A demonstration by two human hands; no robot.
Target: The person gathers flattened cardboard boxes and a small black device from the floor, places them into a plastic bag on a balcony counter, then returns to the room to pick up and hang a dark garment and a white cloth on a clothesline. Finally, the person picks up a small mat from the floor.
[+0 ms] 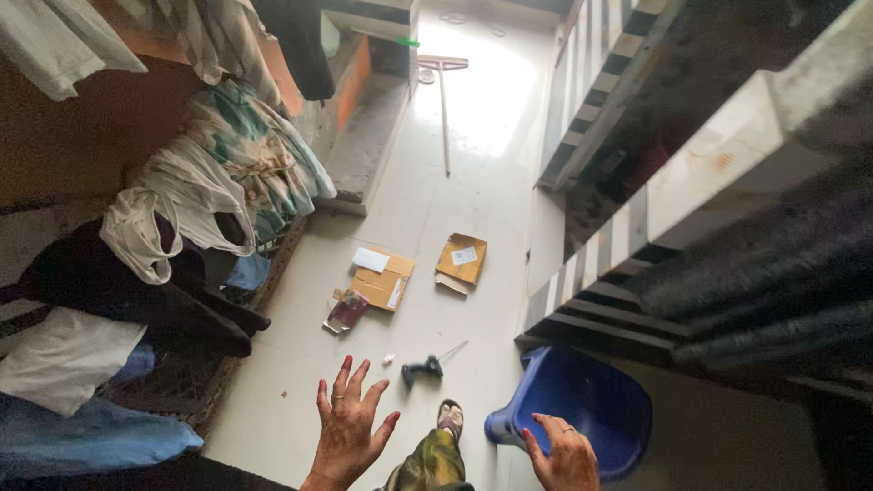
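My left hand (348,425) is spread open above the pale tiled floor, fingers apart, holding nothing. My right hand (562,453) hovers at the lower edge, fingers loosely curled, just over the rim of a blue plastic tub (582,405); it grips nothing. Between the hands I see my foot in a sandal (449,418). On the floor ahead of the left hand lies a small black tool with a thin shaft (426,366).
Two flattened cardboard packets (382,278) (462,259) and a small dark pouch (346,311) lie on the floor. Clothes (209,182) hang piled on the left. A long-handled wiper (444,100) lies farther off. A striped stair structure (637,209) rises on the right.
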